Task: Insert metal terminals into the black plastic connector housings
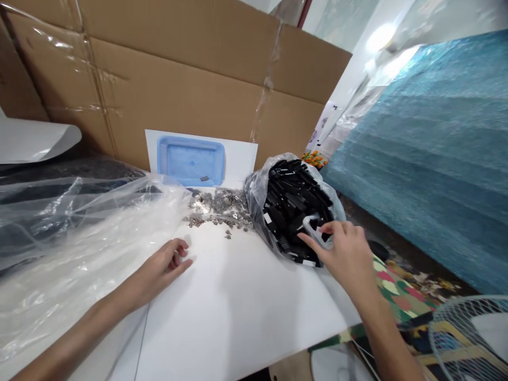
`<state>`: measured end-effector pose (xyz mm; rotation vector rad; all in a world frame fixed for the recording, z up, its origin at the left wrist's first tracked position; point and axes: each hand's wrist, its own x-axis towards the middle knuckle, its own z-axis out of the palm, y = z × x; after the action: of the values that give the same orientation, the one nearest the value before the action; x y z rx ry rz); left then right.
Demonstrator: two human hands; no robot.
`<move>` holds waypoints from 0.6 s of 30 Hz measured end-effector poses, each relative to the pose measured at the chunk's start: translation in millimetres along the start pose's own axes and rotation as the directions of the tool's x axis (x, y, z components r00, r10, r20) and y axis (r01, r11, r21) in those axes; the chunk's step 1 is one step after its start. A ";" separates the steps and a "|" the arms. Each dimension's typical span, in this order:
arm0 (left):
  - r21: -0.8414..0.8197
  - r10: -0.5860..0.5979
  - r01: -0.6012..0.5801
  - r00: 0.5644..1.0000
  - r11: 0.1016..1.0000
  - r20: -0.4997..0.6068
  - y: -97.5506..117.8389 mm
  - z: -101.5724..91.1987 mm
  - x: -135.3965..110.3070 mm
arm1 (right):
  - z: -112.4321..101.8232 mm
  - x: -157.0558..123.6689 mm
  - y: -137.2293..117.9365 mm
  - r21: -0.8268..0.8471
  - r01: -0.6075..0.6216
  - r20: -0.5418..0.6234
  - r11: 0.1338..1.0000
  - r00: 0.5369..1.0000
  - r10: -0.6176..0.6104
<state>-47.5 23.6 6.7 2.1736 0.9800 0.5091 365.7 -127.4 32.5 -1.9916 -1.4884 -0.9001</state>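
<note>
My left hand (169, 264) hovers over the left part of the white tabletop (206, 307). Its fingers are loosely curled, the thumb stands apart, and nothing shows in it. At the near right side of a clear plastic bag (257, 201) is my right hand (349, 254), thumb and forefinger spread beside a fold of the bag's rim. Many slim black plastic pieces (291, 196) fill this bag, some with white labels. Small metal pieces (232, 203) lie in a heap left of the bag, partly in clear plastic, with a few loose ones in front.
Behind the heap, a blue plastic tray (190, 161) holds one small dark piece. Clear plastic sheeting (79, 238) spreads over the left side. A tall cardboard sheet (170, 69) stands at the back. Blue wrapped material (428, 137) and a fan guard (472, 333) are at the right.
</note>
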 end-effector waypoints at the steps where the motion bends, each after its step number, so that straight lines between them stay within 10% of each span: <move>1: 0.011 0.005 -0.005 1.000 1.000 -0.010 -0.2 0.6 0.4 | 0.7 -6.1 0.6 -0.008 0.020 0.033 1.000 0.999 -0.020; 10: 0.042 0.030 -0.028 0.999 0.999 -0.044 -3.4 3.7 7.4 | -15.3 15.9 20.9 0.283 -0.371 0.068 0.885 0.928 0.367; 18: 0.082 0.019 -0.018 1.000 0.996 -0.013 4.1 -0.6 7.1 | -33.1 79.1 44.8 0.554 -0.411 0.043 0.725 0.883 0.468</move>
<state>-41.4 27.3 10.6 2.2569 1.0050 0.5017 416.3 -113.7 113.7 -1.7084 -0.9856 -0.3042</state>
